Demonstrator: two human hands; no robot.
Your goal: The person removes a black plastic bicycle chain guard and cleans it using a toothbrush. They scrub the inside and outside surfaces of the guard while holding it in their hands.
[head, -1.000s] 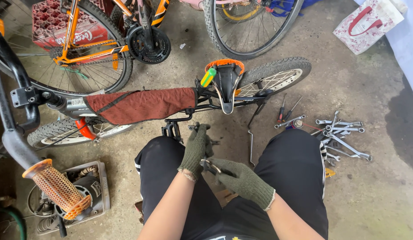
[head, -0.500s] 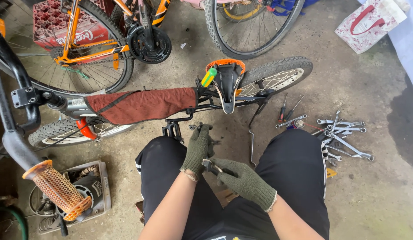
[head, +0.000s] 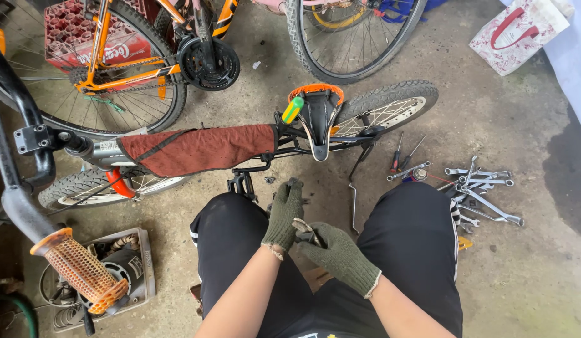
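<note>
— Packages and labels?

— A white paper bag (head: 519, 34) with red handles at the top right; a red crate (head: 84, 31) with white lettering behind the orange bicycle (head: 134, 56), top left.

— Your hands?

— Both gloved, between my knees; my left hand (head: 283, 216) is curled, fingers partly closed, touching a small metal part (head: 306, 230); my right hand (head: 340, 253) pinches that part from below.

— Anything unclear?

— The part is mostly covered, so I cannot tell its kind; the wrenches (head: 481, 188) lie well apart, right.
</note>
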